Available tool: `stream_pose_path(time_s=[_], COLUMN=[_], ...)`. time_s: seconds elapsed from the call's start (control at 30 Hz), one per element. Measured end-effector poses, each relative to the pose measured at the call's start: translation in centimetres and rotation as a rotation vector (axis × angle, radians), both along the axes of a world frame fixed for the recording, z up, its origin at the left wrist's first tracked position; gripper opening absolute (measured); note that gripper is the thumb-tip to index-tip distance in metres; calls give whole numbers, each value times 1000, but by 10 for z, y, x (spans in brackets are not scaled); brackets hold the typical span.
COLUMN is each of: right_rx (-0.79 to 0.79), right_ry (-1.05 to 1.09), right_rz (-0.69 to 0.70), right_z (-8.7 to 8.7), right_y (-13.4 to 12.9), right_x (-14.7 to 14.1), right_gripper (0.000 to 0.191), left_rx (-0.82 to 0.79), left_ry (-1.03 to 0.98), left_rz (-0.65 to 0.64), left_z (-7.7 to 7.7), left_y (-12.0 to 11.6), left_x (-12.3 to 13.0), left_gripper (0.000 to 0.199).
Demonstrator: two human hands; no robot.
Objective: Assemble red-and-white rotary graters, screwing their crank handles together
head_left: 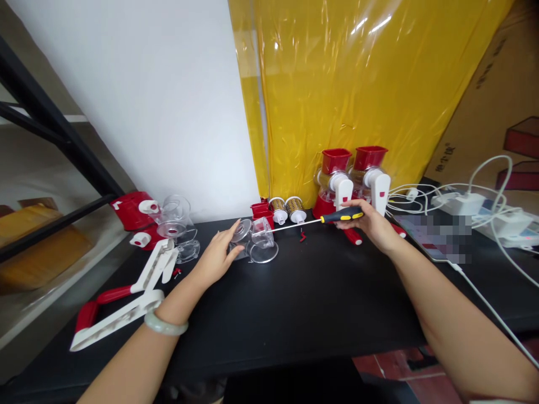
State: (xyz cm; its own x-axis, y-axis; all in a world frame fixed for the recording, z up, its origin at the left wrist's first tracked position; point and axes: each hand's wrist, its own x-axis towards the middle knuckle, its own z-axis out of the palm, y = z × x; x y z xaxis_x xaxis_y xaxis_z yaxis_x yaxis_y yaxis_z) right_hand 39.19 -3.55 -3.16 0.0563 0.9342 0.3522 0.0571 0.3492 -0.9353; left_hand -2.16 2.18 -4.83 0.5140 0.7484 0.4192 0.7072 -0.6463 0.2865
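Note:
A long screwdriver (342, 215) with a black and yellow handle is held in my right hand (370, 225). Its thin shaft points left, and the tip reaches a clear plastic part (263, 233). My left hand (219, 252), with a pale bangle at the wrist, rests its fingers on the clear round part (241, 230) beside it. Another clear ring-shaped piece (264, 252) lies just below on the black table. Behind these parts are a red plastic piece (261, 212) and two metal drums (278, 210) with white ends. A small red piece (302, 235) lies in front of the drums.
Two assembled red and white graters (334, 163) stand at the back right. White cables (501, 213) and a tablet (433, 238) lie further right. Left are red bases (135, 212), clear parts (174, 210) and white crank arms (115, 320) on the black table (269, 320).

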Motion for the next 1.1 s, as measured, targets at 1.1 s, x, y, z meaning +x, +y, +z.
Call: stream_pose_path(time_s=[1.1], right_rx=[61], right_ry=[30], right_rz=[10], right_z=[0], right_y=[-3], right_x=[-4], right_gripper=[42], left_rx=[-29], left_ry=[-7], left_rz=[18], left_z=[5], left_y=[-4], left_x=[3], left_gripper=[66])
